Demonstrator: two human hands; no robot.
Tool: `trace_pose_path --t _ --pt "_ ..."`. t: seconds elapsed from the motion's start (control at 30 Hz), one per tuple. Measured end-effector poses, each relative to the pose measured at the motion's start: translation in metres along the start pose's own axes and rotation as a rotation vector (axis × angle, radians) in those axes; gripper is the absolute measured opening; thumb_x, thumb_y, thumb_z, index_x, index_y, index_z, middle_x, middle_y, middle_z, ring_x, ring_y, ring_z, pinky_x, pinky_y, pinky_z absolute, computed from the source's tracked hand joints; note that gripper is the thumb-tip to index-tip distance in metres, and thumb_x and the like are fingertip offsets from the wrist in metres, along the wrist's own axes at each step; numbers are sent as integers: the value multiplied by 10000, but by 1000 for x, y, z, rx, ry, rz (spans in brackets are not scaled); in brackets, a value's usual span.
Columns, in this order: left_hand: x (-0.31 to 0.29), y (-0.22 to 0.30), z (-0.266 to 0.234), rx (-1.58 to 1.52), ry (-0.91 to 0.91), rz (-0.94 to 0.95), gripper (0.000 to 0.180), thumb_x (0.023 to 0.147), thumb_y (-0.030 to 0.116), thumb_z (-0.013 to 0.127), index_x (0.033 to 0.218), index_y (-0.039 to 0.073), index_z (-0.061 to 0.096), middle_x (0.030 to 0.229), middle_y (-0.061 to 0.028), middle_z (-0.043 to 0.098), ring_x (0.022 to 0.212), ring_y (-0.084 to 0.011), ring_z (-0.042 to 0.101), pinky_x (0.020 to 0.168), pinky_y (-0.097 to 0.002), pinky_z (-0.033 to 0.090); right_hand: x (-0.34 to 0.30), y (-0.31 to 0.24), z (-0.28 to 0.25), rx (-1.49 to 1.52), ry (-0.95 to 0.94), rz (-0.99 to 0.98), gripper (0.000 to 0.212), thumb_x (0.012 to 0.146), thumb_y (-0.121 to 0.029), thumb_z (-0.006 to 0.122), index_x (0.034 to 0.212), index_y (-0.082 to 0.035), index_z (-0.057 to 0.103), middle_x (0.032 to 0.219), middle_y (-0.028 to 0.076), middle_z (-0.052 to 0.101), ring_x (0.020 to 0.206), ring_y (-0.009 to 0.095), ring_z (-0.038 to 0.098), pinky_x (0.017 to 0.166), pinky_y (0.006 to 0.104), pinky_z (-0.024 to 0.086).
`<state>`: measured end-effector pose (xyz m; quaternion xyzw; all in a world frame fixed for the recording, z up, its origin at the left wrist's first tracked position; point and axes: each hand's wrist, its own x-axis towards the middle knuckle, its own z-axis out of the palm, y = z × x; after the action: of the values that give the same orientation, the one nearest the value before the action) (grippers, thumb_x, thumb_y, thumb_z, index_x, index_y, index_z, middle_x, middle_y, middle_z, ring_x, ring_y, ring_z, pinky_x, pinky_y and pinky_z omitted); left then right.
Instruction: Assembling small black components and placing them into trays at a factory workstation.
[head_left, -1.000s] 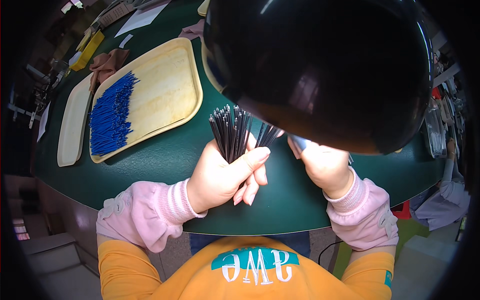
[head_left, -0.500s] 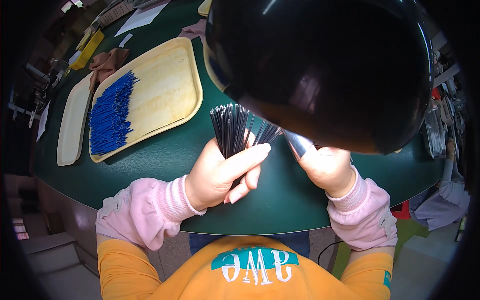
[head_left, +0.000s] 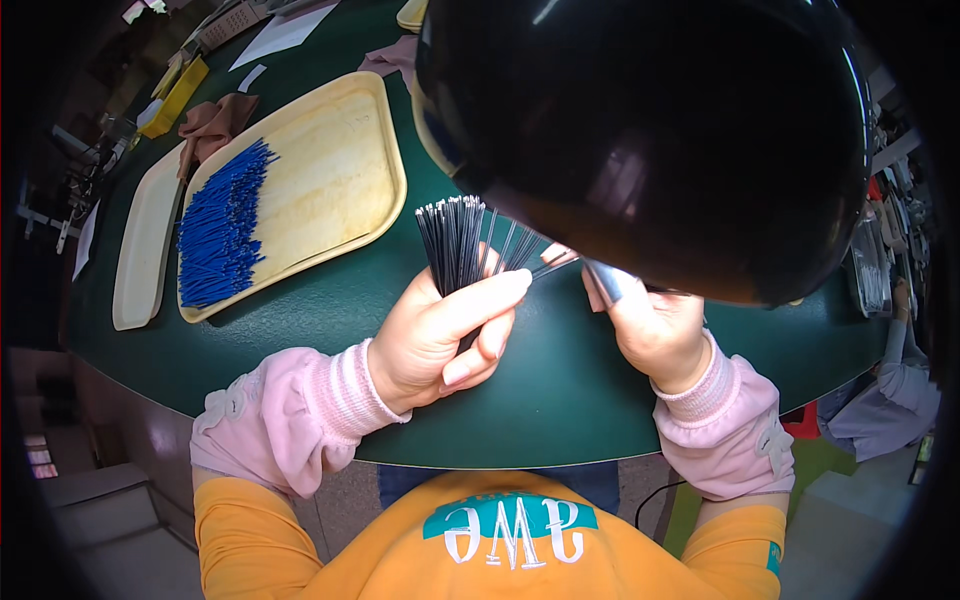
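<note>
My left hand (head_left: 440,330) is closed around an upright bundle of thin black wires (head_left: 455,240) with pale, bare-looking tips. Several of these wires fan out to the right above my thumb, toward my right hand (head_left: 655,335). A shiny silver piece (head_left: 612,285) sits at the right thumb; whether it is worn or held I cannot make out. One fingertip of that hand shows near the fanned wire ends, while a large glossy black dome (head_left: 650,150) hides most of its other fingers. Pink sleeve covers (head_left: 320,405) with ribbed cuffs are on both my forearms.
A cream tray (head_left: 330,180) on the green table (head_left: 540,400) holds a pile of blue wires (head_left: 222,230). Left of it lies a narrow cream tray (head_left: 140,250). Behind are a brown cloth (head_left: 215,125) and a yellow bin (head_left: 175,100). Another person's sleeve (head_left: 890,400) shows far right.
My left hand has shifted slightly left, and its wires spread wider to the right. My right thumb with the silver piece has turned, and a right fingertip now shows by the wire ends.
</note>
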<state>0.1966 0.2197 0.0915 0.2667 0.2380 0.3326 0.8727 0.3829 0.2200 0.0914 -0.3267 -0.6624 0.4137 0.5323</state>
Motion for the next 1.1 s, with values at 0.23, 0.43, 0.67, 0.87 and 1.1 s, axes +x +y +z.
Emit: trace_pose_path --t 0.23,0.43,0.67,0.87,1.1 --pt "-4 -1 10 360 168 146 158 821 97 505 677 47 461 518 -37 509 313 -53 401 304 -161 300 -1 -2 4 15 93 118 146 682 93 475 805 33 525 693 22 533 627 48 498 560 168 400" --pt "-4 -3 11 454 190 209 136 809 77 521 695 46 453 533 -48 525 330 -57 429 316 -164 318 -1 -2 2 68 63 163 136 692 95 467 802 26 507 674 17 520 606 30 481 540 161 388" --pt "-3 -2 9 374 131 171 116 822 86 498 724 38 460 540 -63 527 326 -72 429 314 -171 326 3 -3 1 61 33 194 66 760 31 458 816 24 493 674 34 518 532 49 452 476 174 367" --pt "-4 0 0 60 -62 -66 131 842 144 484 818 15 483 592 -91 543 328 -99 439 314 -182 340 8 -11 8 291 -196 346 146 741 -56 610 853 19 557 715 21 559 568 46 465 497 169 363" --pt "0 -2 5 142 21 4 133 824 139 516 812 13 474 581 -64 518 375 -93 467 320 -165 341 10 -11 8 366 -135 266 136 757 -15 562 885 27 555 762 66 586 660 86 557 596 183 436"
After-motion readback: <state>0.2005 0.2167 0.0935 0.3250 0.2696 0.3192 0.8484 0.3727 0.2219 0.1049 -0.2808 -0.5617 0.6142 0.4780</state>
